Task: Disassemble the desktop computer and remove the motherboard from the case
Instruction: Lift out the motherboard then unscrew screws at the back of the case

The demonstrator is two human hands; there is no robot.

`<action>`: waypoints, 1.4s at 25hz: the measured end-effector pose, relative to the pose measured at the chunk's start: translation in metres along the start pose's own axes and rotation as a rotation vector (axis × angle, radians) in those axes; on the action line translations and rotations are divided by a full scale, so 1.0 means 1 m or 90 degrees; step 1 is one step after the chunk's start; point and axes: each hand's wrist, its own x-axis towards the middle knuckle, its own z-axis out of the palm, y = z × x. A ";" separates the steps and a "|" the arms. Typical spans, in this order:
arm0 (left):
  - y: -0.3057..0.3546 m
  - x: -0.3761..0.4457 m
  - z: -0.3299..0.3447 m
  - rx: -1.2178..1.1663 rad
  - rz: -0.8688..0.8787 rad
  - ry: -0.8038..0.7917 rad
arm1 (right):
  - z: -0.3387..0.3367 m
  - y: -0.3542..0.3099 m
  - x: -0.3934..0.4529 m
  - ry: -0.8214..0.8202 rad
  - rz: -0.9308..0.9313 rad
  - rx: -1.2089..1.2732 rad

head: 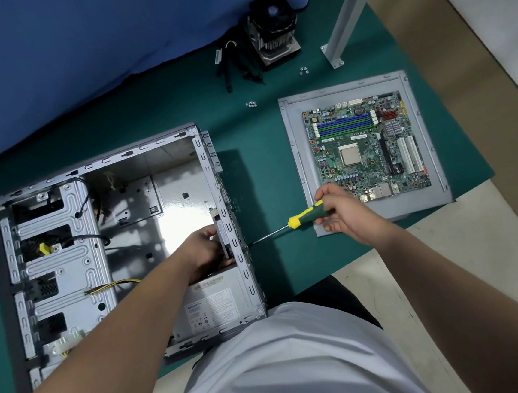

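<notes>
**Open case with motherboard set aside on the side panel**

One computer case is lying on its side on the green mat, its open face turned upward. One motherboard is resting outside the case, flat on one grey side panel to the right, well apart from the case. The right hand is grasping one screwdriver by its yellow-and-green handle, and the shaft tip is touching the outer face of the case's rear wall. The left hand is reaching inside the case, its fingers curling around a small black part against the inner face of that same wall, just above one grey power supply. One heatsink fan is standing at the far edge of the mat, beside a bundle of black cables. Two small clusters of screws are lying on bare mat between the fan and the panel. A strip of open mat is separating the case from the panel; the panel's near corner is overhanging the mat's edge.
</notes>
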 end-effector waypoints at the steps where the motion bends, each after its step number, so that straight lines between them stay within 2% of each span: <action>1: 0.000 0.000 0.000 0.000 0.000 0.000 | 0.000 0.001 0.001 -0.005 0.002 -0.007; 4: -0.001 0.002 -0.001 -0.002 -0.003 -0.001 | 0.000 0.004 0.001 0.014 -0.029 -0.113; 8: -0.003 0.004 -0.001 -0.021 -0.010 -0.004 | 0.000 0.008 0.001 -0.034 0.022 0.097; 11: -0.005 0.007 -0.001 -0.042 -0.012 -0.002 | 0.004 0.012 0.000 -0.010 0.010 0.081; 15: -0.006 0.009 -0.002 -0.047 -0.016 0.002 | 0.003 0.014 0.000 -0.020 0.008 0.176; 22: -0.008 0.009 -0.001 -0.041 -0.005 0.000 | 0.003 0.015 0.001 0.024 0.021 0.211; 26: -0.008 0.008 -0.001 -0.054 -0.008 0.001 | 0.005 0.019 0.003 0.064 -0.040 0.230; 28: -0.007 0.007 -0.002 -0.045 -0.009 0.004 | 0.014 0.021 0.003 0.080 -0.076 0.201; 31: -0.004 0.005 -0.002 -0.024 -0.009 0.007 | 0.034 0.025 0.005 0.114 -0.104 0.076; 35: -0.003 0.004 -0.001 0.020 0.012 0.010 | 0.058 0.027 0.010 0.132 -0.229 -0.230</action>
